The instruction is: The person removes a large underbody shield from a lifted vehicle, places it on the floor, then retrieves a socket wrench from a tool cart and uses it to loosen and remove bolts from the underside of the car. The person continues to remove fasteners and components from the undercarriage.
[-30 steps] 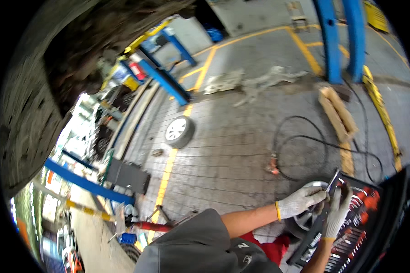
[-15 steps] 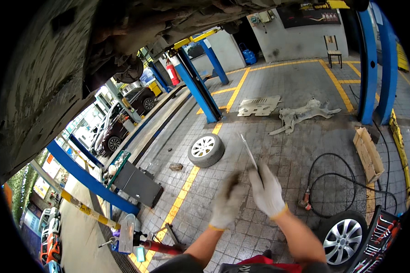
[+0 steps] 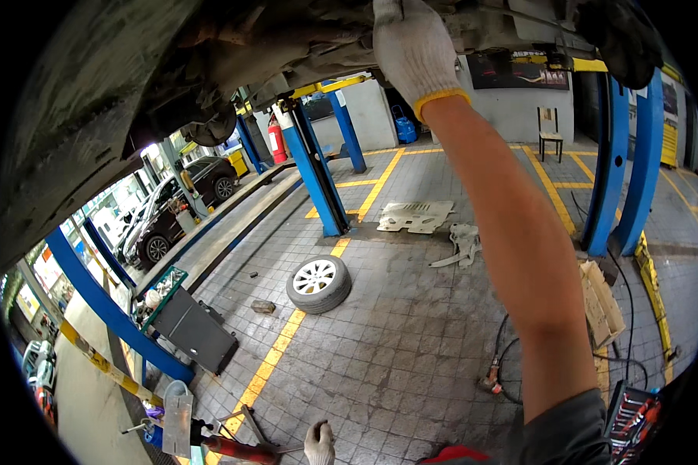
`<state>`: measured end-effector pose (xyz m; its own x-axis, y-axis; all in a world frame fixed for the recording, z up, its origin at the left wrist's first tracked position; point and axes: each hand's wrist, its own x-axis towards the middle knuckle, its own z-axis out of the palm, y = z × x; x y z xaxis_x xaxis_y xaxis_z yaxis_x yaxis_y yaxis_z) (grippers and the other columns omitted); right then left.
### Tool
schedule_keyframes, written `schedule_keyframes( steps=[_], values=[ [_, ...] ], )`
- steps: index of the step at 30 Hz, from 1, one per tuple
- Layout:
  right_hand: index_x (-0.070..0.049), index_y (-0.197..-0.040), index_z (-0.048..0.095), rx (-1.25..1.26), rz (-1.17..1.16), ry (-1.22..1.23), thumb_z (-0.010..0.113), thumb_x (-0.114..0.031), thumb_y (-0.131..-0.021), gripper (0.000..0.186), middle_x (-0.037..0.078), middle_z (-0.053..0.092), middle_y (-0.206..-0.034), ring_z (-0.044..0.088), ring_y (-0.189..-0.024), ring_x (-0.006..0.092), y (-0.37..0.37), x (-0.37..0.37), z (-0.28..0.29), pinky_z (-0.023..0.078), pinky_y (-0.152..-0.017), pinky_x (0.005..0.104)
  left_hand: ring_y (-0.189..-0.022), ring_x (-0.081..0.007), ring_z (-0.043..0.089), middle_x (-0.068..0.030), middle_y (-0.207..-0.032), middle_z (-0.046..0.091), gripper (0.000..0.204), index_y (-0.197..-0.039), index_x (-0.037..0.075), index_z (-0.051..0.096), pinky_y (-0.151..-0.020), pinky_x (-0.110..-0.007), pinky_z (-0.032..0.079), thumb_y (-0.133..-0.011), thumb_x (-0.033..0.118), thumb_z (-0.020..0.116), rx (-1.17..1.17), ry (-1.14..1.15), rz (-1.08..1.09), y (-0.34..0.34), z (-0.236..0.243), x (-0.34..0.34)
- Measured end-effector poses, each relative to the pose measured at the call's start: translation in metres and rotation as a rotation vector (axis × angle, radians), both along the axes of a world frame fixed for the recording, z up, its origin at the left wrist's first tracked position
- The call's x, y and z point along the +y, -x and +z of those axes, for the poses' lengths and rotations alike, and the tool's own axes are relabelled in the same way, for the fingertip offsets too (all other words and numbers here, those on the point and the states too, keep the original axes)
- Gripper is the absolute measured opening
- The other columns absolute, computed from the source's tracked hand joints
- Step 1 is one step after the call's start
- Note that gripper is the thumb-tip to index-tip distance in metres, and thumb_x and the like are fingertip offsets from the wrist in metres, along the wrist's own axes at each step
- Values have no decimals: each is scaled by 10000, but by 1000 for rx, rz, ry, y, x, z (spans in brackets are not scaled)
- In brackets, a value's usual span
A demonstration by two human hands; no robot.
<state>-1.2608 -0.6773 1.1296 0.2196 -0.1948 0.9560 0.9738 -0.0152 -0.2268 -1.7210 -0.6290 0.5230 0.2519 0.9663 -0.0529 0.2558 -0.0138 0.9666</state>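
My right hand, in a white knit glove with a yellow cuff, is raised to the dark underside of a lifted car. Its fingertips run past the upper edge, so whether it holds anything is hidden. My left hand, gloved too, is low at the bottom edge with its fingers curled closed. A thin bar shows just left of it, close to a red cylinder-shaped tool; I cannot make out whether the hand grips that bar.
A wheel lies on the tiled floor, with pale panels beyond it. Blue lift posts stand around. A grey tool cabinet is at left. At right are a wooden box, a hose with an orange-ended tool, and a tool case.
My right hand has gone up from above the floor to the car's underside; the slim metal rod it held is out of clear sight. My left hand has dropped toward the bottom edge.
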Motion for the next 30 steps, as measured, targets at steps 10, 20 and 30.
schedule_keyframes(
  steps=[10,20,30],
  values=[
    [73,-1139,676,84,263,-45,390,-412,-1125,563,360,691,-1146,634,-1142,523,-10,23,21,494,-1006,540,-1157,-271,714,-139,-1272,747,425,-1345,140,711,-1024,-405,537,-1046,434,648,573,-21,-85,34,-100,-18],
    [72,-1041,691,224,558,6,431,-405,-1119,549,278,714,-922,689,-957,420,19,2,20,500,-886,486,-1204,-335,709,-161,-1296,750,400,-1336,170,729,-1007,-430,548,-1041,432,658,634,28,-135,23,-116,-25],
    [-39,-939,657,374,1078,295,441,-405,-1109,458,167,699,-826,671,-800,346,1,12,40,482,-714,470,-1155,-369,708,-227,-1231,746,448,-1357,187,721,-992,-435,552,-1055,501,618,326,-137,-165,47,-248,-1]
  ],
)
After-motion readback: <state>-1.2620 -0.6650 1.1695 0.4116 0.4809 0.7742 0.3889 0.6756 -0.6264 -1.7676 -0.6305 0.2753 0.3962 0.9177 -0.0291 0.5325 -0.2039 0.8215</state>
